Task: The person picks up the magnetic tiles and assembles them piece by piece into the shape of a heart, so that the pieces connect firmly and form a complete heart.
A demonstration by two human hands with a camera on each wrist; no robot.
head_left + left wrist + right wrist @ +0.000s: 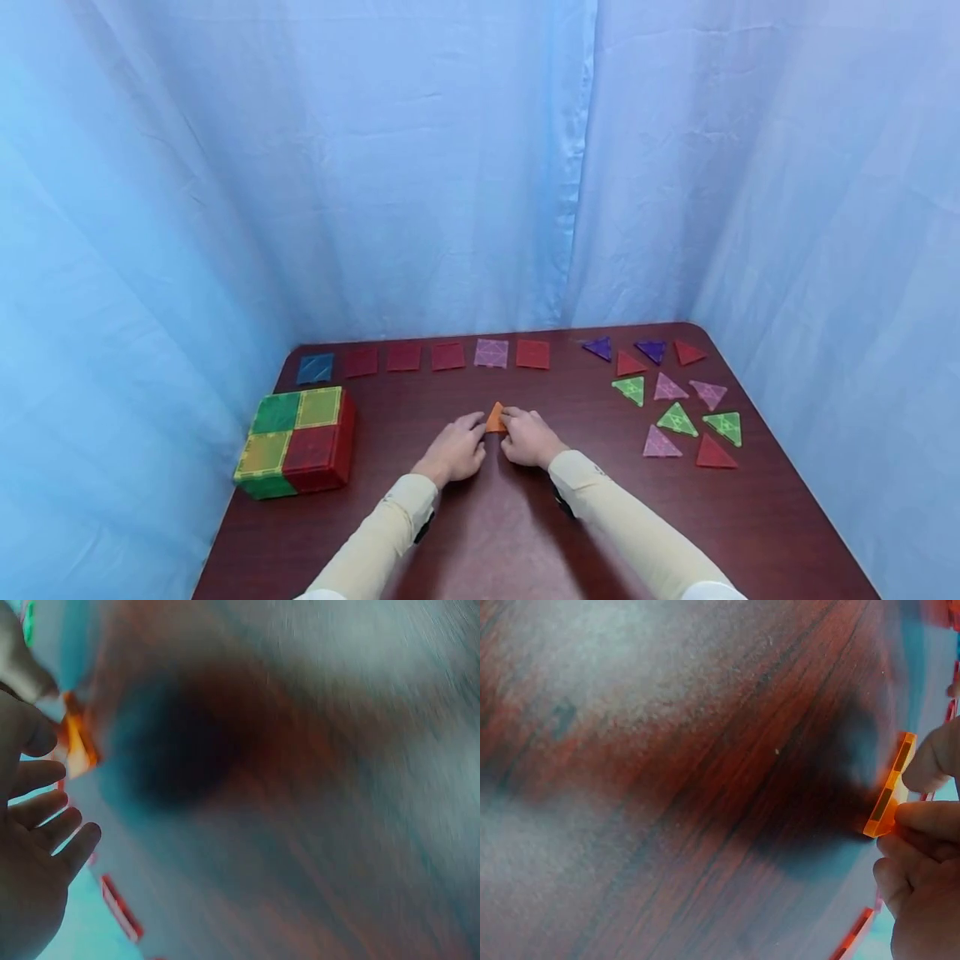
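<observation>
A small orange triangle tile [495, 419] is at the middle of the table, between the two hands. My right hand [529, 439] pinches its right side; the fingertips cover part of that edge. In the right wrist view the thick rim of the orange tile [890, 787] faces the camera, with fingers against it. My left hand [455, 448] is at the tile's left side with fingers fairly straight, the fingertips touching or very close to it. Left wrist view: the left fingers [75, 851] are spread beside the tile [79, 746]; its far side is hidden.
A block of stacked green, yellow and red square tiles [296, 442] stands at the left. Along the back edge lies a row of square tiles [447, 356]. Several loose triangles, such as a green one [678, 419] and a red one [715, 452], lie at right. Blue curtains [420, 167] surround the table.
</observation>
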